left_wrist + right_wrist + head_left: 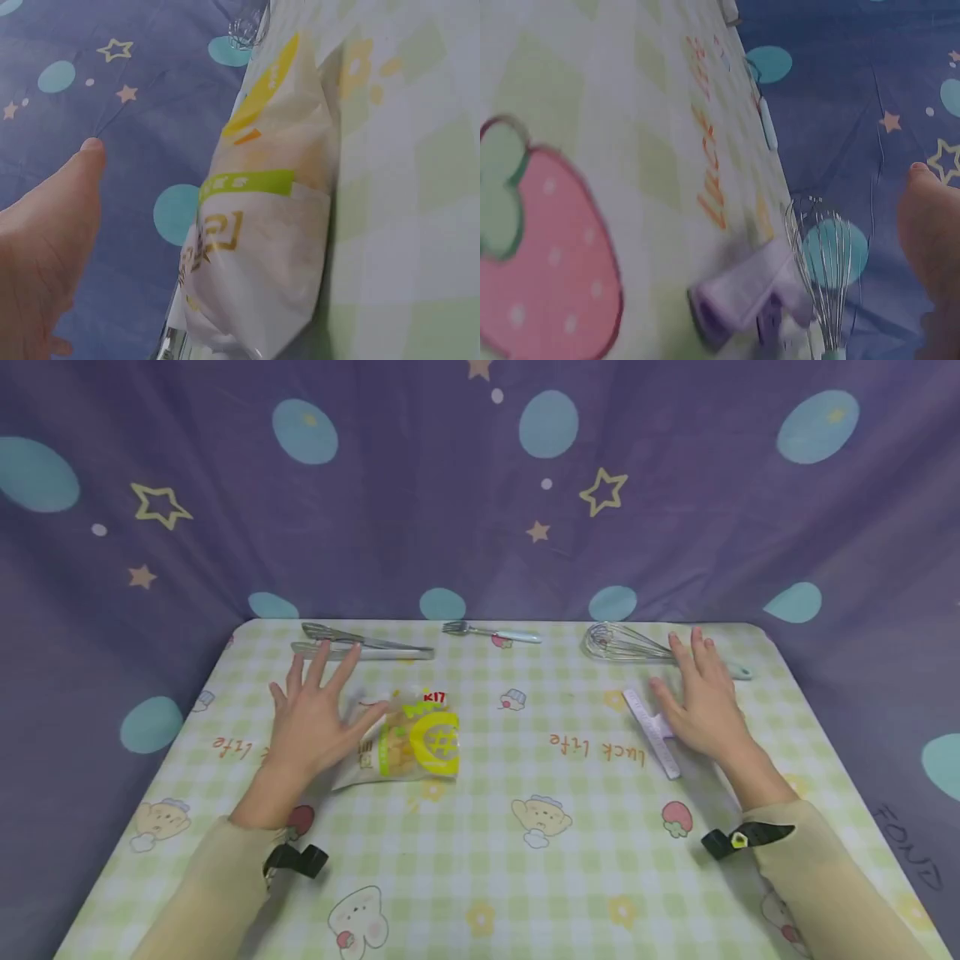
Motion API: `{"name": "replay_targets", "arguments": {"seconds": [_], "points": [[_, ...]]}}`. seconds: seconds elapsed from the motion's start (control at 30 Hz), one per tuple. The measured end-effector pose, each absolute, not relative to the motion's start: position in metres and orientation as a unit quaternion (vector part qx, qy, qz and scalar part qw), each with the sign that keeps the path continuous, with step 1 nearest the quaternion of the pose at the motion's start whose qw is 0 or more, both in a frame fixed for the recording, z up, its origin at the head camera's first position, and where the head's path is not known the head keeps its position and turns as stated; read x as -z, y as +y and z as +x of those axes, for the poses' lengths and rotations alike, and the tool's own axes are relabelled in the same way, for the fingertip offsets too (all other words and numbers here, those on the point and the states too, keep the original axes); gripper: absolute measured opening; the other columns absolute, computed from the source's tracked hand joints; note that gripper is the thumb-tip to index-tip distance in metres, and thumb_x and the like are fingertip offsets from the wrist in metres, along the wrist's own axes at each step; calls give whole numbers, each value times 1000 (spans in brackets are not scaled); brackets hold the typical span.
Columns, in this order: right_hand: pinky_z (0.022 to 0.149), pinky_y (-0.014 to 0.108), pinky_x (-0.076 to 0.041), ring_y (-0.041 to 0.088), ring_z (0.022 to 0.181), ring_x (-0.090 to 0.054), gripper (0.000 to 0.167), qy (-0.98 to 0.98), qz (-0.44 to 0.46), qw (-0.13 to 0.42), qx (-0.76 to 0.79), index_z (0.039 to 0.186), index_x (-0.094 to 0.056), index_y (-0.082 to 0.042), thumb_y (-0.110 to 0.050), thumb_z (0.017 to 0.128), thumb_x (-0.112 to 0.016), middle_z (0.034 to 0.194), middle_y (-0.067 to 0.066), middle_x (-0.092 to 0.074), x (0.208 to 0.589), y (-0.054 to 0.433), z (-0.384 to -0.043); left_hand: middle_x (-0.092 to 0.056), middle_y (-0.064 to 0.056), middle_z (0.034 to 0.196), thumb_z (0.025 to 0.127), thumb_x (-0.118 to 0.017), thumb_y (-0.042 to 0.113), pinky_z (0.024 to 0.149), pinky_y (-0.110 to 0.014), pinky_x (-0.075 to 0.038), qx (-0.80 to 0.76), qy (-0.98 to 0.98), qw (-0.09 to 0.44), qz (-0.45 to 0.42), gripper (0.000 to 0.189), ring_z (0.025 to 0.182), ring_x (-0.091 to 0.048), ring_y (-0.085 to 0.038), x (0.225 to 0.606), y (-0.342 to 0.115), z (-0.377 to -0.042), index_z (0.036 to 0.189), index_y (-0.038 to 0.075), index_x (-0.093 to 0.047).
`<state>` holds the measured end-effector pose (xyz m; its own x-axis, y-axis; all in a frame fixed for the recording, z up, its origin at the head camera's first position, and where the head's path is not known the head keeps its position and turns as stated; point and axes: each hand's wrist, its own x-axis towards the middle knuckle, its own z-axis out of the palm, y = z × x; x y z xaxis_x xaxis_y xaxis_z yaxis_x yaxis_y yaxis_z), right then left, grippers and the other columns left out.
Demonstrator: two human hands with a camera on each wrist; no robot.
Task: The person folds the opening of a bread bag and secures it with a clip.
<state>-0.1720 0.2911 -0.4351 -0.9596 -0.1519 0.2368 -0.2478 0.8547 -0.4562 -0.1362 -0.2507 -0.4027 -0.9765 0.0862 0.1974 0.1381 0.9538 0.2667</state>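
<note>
Red "K17" [434,697] on plastic packet [408,743]

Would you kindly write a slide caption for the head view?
Outstretched left hand near a printed bag, outstretched right hand near a whisk.

1 ea: pkt [416,742], tongs [393,653], fork [497,633], whisk [626,645], purple tool [654,737]

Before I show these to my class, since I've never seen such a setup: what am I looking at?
There's no machine here, just a person's left hand and right hand, with a small black camera on each wrist. The widest picture looks down from the head; the other two come from the left and right wrists. On the checked cloth lie tongs, a fork, a whisk, a printed packet and a pale purple item. Both hands are spread; neither appears to hold anything.
</note>
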Motion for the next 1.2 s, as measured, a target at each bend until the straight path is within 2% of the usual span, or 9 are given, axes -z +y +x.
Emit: {"name": "replay_targets", "arguments": {"seconds": [0.13, 0.3, 0.4, 0.5, 0.87, 1.2], "points": [[128, 75, -10, 49, 165, -2, 78, -953, 121, 81, -266, 173, -14, -16, -46, 111, -50, 179, 17, 5, 428, 273, -177, -26, -25, 174, 97, -63, 66, 113, -90, -19, 147, -981, 105, -75, 89, 157, -23, -59, 400, -244, -143, 170, 32, -27], [127, 74, -17, 51, 164, -9, 79, -945, 154, 71, -279, 173, -12, -15, -47, 111, -50, 179, 19, 0, 423, 244, -186, -39, -30, 166, 99, -68, 54, 122, -75, -27, 168, -972, 128, -102, 83, 153, -34, -57, 399, -237, -150, 169, 24, -34], [127, 72, -20, 51, 163, -13, 79, -938, 173, 69, -291, 173, -12, -14, -47, 111, -50, 179, 21, -3, 421, 224, -191, -45, -30, 162, 99, -68, 50, 122, -70, -33, 179, -967, 138, -118, 81, 148, -41, -56, 400, -232, -156, 168, 22, -36], [128, 70, -21, 49, 163, -16, 79, -932, 189, 67, -302, 172, -14, -13, -45, 111, -51, 179, 20, -7, 419, 205, -195, -49, -27, 160, 100, -68, 51, 117, -70, -40, 189, -963, 140, -129, 79, 145, -47, -54, 400, -226, -162, 167, 23, -37], [132, 58, -23, 39, 165, -21, 79, -918, 231, 44, -319, 172, -14, -12, -42, 111, -54, 179, 17, -14, 417, 135, -202, -54, -22, 157, 105, -59, 53, 107, -69, -50, 210, -964, 78, -146, 71, 145, -50, -46, 401, -210, -177, 167, 26, -38], [132, 51, -29, 37, 162, -31, 76, -911, 256, 10, -325, 168, -25, -2, -43, 111, -54, 174, 20, -29, 426, 84, -202, -60, -17, 152, 106, -62, 45, 112, -63, -50, 214, -959, 50, -177, 58, 143, -55, -40, 407, -195, -189, 157, 17, -54]]}}
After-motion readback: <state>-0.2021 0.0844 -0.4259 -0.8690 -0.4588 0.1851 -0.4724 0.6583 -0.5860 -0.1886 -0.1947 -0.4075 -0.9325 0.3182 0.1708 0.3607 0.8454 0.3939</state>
